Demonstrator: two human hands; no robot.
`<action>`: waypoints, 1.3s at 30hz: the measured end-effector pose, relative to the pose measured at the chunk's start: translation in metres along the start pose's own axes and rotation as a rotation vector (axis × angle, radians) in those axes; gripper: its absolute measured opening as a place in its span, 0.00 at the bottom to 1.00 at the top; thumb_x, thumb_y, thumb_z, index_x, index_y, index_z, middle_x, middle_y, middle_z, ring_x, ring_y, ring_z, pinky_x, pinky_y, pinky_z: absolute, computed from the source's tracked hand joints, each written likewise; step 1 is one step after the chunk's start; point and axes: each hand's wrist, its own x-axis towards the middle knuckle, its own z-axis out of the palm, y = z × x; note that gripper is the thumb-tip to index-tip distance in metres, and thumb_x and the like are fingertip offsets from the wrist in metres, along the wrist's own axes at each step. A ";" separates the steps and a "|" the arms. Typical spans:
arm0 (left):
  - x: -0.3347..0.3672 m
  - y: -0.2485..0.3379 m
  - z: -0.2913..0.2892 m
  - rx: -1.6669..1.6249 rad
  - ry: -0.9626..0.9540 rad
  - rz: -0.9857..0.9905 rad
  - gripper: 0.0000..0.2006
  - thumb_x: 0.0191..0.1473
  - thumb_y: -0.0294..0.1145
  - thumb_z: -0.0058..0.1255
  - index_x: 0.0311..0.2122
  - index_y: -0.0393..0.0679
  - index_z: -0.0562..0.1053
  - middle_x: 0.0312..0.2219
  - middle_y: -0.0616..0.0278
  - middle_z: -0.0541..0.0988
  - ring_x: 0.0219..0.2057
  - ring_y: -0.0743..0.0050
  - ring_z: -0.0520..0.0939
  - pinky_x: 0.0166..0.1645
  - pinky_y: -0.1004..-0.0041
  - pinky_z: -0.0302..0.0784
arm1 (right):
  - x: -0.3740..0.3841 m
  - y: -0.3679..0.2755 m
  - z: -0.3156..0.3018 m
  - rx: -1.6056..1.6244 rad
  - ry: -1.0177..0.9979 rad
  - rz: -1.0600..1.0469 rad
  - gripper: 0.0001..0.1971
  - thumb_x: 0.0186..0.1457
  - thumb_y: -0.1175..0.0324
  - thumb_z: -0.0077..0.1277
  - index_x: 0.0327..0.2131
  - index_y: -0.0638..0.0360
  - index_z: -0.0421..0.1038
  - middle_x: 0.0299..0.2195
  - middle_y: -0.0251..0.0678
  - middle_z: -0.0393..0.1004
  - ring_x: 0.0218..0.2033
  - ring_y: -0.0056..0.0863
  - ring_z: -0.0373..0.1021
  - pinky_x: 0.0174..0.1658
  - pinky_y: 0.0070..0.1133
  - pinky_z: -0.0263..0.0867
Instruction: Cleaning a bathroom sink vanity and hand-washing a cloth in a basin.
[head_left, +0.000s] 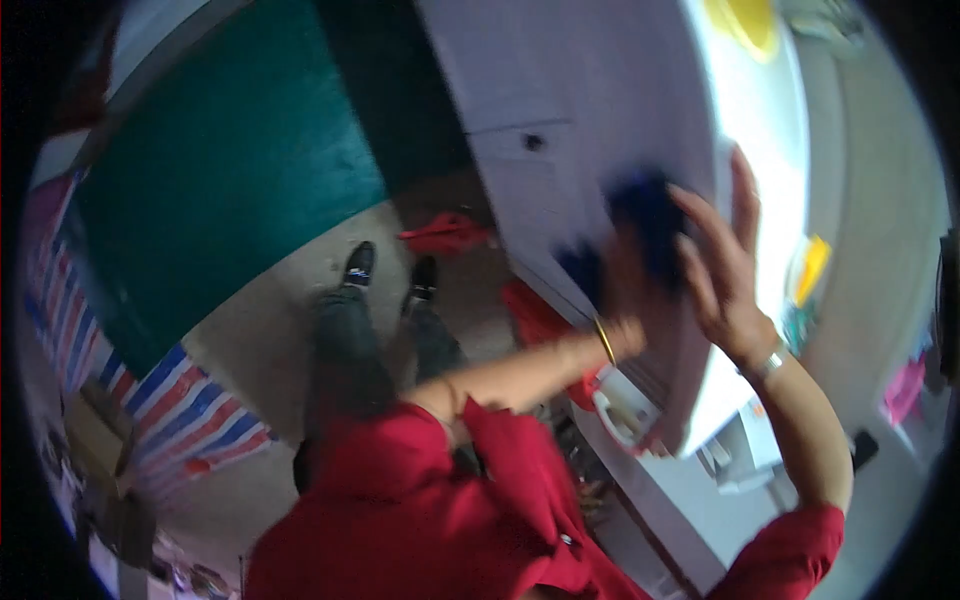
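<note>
Red shirt (390, 500) nearest. Left hand (628, 285) blurry, at dark blue thing (648, 215); cannot tell if fingers grip it. Right hand (728, 285) has fingers spread apart, just beside blue thing's right side; cannot tell if touching. Blue thing over big pale surface (600, 60), maybe soft cloth. Best way, I think: move left hand gently, let right fingers steady edge, keep cloth from bunching. Farther up, yellow thing (750, 25). Farthest, red cloth (447, 232) on floor (270, 300).
</note>
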 end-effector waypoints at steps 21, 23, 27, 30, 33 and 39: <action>-0.076 -0.056 0.001 0.223 -0.035 0.331 0.42 0.34 0.38 0.54 0.55 0.29 0.52 0.55 0.36 0.49 0.58 0.39 0.47 0.61 0.56 0.43 | 0.001 0.004 0.004 0.038 0.162 -0.106 0.12 0.54 0.76 0.38 0.38 0.60 0.72 0.59 0.45 0.47 0.61 0.39 0.44 0.60 0.30 0.42; -0.110 -0.082 -0.002 0.261 -0.167 0.431 0.42 0.35 0.43 0.53 0.55 0.31 0.54 0.56 0.38 0.49 0.58 0.38 0.48 0.61 0.55 0.42 | 0.000 0.009 0.008 0.060 0.193 -0.124 0.12 0.55 0.75 0.38 0.38 0.60 0.72 0.59 0.44 0.48 0.61 0.40 0.44 0.60 0.30 0.42; -0.105 -0.084 0.002 0.244 -0.026 0.320 0.40 0.38 0.43 0.52 0.54 0.30 0.53 0.55 0.39 0.51 0.56 0.39 0.51 0.60 0.55 0.43 | -0.004 0.012 0.008 0.002 0.150 -0.102 0.13 0.57 0.69 0.37 0.40 0.57 0.72 0.60 0.42 0.46 0.62 0.37 0.40 0.61 0.34 0.38; -0.038 -0.069 -0.006 0.009 0.275 0.279 0.37 0.44 0.40 0.49 0.54 0.25 0.49 0.53 0.35 0.52 0.55 0.39 0.52 0.60 0.55 0.44 | -0.004 0.009 0.004 -0.041 0.155 -0.122 0.13 0.57 0.69 0.36 0.40 0.57 0.72 0.60 0.42 0.46 0.62 0.37 0.40 0.61 0.33 0.39; 0.027 -0.072 -0.037 0.187 0.422 0.194 0.34 0.48 0.38 0.45 0.54 0.26 0.49 0.52 0.35 0.54 0.54 0.39 0.54 0.59 0.56 0.46 | -0.001 0.011 0.013 0.009 0.172 -0.119 0.13 0.58 0.66 0.37 0.41 0.51 0.72 0.60 0.38 0.46 0.62 0.35 0.41 0.61 0.32 0.41; -0.043 -0.114 -0.012 0.232 0.382 0.133 0.31 0.47 0.35 0.47 0.53 0.29 0.52 0.48 0.36 0.57 0.51 0.39 0.57 0.56 0.57 0.51 | -0.006 0.019 0.009 -0.007 0.179 -0.130 0.13 0.58 0.67 0.37 0.41 0.50 0.72 0.59 0.37 0.48 0.62 0.34 0.42 0.61 0.33 0.42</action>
